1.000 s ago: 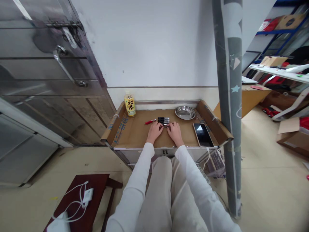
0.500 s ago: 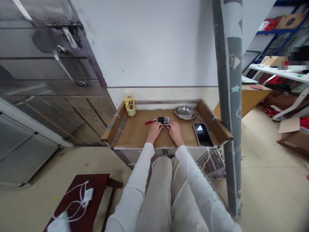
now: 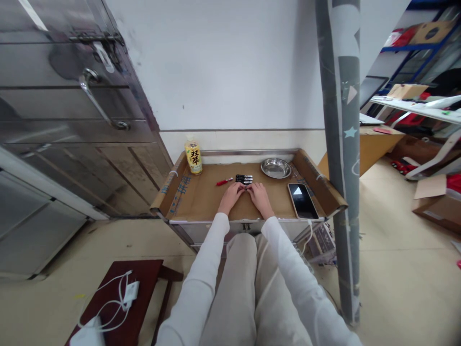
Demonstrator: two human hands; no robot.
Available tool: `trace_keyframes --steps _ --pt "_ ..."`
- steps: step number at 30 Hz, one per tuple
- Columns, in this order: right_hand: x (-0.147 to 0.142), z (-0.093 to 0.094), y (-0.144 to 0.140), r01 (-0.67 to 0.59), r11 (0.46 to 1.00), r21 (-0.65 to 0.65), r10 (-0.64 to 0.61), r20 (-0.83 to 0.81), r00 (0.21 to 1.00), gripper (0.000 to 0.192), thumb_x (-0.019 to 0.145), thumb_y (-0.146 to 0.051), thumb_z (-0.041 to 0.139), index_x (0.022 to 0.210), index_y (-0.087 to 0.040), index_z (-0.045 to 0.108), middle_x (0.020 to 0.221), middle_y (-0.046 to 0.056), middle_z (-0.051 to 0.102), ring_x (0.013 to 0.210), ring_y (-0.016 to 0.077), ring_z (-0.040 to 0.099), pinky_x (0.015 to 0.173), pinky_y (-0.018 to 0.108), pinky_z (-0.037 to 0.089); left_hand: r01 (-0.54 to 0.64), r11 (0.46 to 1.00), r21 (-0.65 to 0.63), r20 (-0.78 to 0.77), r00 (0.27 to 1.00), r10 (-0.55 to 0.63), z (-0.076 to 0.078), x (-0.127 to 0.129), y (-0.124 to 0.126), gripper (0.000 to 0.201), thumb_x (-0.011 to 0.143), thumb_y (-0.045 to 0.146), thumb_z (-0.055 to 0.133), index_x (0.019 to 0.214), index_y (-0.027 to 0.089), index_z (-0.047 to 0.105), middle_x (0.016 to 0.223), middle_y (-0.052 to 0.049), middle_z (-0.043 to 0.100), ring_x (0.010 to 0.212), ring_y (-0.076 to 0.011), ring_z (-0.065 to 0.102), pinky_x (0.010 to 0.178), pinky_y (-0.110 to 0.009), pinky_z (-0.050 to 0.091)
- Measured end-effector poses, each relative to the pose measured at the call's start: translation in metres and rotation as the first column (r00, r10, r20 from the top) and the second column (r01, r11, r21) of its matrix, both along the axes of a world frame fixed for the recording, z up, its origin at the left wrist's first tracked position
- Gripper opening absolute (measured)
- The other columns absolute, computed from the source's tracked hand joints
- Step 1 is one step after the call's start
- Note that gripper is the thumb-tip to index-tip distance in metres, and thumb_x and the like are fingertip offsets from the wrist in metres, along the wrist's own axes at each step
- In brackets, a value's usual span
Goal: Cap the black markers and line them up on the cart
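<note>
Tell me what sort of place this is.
Probably a storeroom or workshop corner, not a home: blue shelving stacked with cardboard boxes, a metal door, and a cardboard-lined metal cart as workbench, where both hands rest by black pens.

Bare tabletop left of the hands and along the near edge: free passage. Far side blocked by black pens, red pen, bottle at far left and steel dish at far right. Phone occupies the right side; raised cardboard flaps bound both ends.
</note>
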State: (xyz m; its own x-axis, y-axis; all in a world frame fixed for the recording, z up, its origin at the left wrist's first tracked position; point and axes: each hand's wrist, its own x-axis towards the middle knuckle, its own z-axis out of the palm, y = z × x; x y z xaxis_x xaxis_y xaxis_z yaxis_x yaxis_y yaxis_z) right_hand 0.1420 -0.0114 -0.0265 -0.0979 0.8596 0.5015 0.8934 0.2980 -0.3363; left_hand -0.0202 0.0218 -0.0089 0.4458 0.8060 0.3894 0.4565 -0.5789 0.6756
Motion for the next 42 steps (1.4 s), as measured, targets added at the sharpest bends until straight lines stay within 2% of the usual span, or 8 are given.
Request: trace_keyframes --steps 8,13,17,23,29,38,40,42 --pt "-0.002 0.005 -0.002 -0.044 0.999 -0.007 0.044 0.033 0.998 0.023 0.097 -0.021 0.045 0.102 -0.021 0.067 0.099 0.008 0.067 0.092 0.0235 0.053 0.082 0.034 0.039 0.005 0.998 -0.055 0.027 1.0 -0.004 -0.002 0.001 0.002 0.021 0.091 0.014 0.052 0.11 0.021 0.055 0.094 -0.003 0.067 0.09 -0.0165 0.065 0.089 -0.032 0.051" --pt "-0.003 0.008 -0.005 0.036 0.999 -0.009 -0.036 0.074 0.997 0.024 0.097 -0.025 0.045 0.103 -0.021 0.068 0.097 0.009 0.067 0.092 0.0244 0.053 0.081 0.035 0.038 -0.071 0.99 0.118 -0.051 0.996 0.078 0.0 0.001 0.0 0.029 0.093 0.012 0.044 0.119 0.021 0.055 0.119 -0.008 0.062 0.112 -0.019 0.058 0.102 -0.037 0.044" --pt "-0.003 0.01 -0.007 0.134 0.991 0.025 -0.135 0.065 0.989 0.026 0.099 -0.027 0.042 0.105 -0.018 0.066 0.096 0.01 0.067 0.092 0.0243 0.053 0.08 0.034 0.036 -0.026 0.979 0.2 -0.186 0.981 0.064 0.003 0.002 -0.001 0.032 0.093 0.013 0.046 0.122 0.022 0.056 0.123 -0.007 0.062 0.118 -0.0205 0.053 0.106 -0.038 0.039" --pt "-0.005 0.014 -0.011 0.248 0.969 0.015 -0.249 0.038 0.968 0.025 0.099 -0.024 0.041 0.106 -0.016 0.064 0.097 0.011 0.068 0.091 0.0243 0.053 0.08 0.033 0.034 -0.1 0.974 0.205 -0.349 0.922 0.168 0.002 0.002 -0.002 0.022 0.092 0.035 0.056 0.108 0.023 0.066 0.111 -0.007 0.06 0.111 -0.0252 0.049 0.099 -0.041 0.038" --pt "-0.006 0.015 -0.013 0.291 0.957 -0.004 -0.291 0.019 0.956 0.025 0.099 -0.023 0.04 0.103 -0.017 0.064 0.094 0.011 0.069 0.087 0.0237 0.054 0.078 0.034 0.033 -0.157 0.963 0.217 -0.302 0.928 0.219 0.003 0.002 -0.002 0.016 0.094 0.032 0.054 0.102 0.021 0.063 0.109 -0.006 0.063 0.111 -0.0233 0.05 0.098 -0.038 0.036" --pt "-0.005 0.017 -0.013 0.24 0.971 -0.009 -0.24 -0.016 0.971 0.029 0.098 -0.025 0.039 0.108 -0.017 0.065 0.094 0.013 0.07 0.09 0.0255 0.058 0.082 0.036 0.039 -0.129 0.957 0.26 -0.285 0.937 0.204 0.006 0.001 -0.004 0.016 0.095 0.031 0.052 0.105 0.023 0.061 0.111 -0.005 0.065 0.111 -0.0228 0.052 0.098 -0.037 0.037" --pt "-0.006 0.017 -0.013 0.104 0.994 -0.023 -0.105 -0.057 0.993 0.034 0.096 -0.021 0.038 0.123 -0.017 0.058 0.104 0.013 0.07 0.098 0.0252 0.06 0.087 0.037 0.042 -0.125 0.958 0.258 -0.274 0.941 0.197 0.007 0.001 -0.005 0.016 0.096 0.03 0.051 0.106 0.023 0.06 0.111 -0.005 0.065 0.11 -0.0224 0.053 0.099 -0.037 0.037" --pt "-0.006 0.018 -0.012 -0.093 0.996 -0.016 0.09 -0.112 0.99 0.052 0.091 -0.016 0.04 0.143 -0.016 0.04 0.124 0.013 0.064 0.111 0.0235 0.058 0.094 0.037 0.044 -0.15 0.955 0.256 -0.243 0.946 0.214 0.009 0.001 -0.005 0.016 0.097 0.028 0.049 0.106 0.022 0.06 0.11 -0.005 0.065 0.109 -0.0221 0.055 0.099 -0.037 0.038"
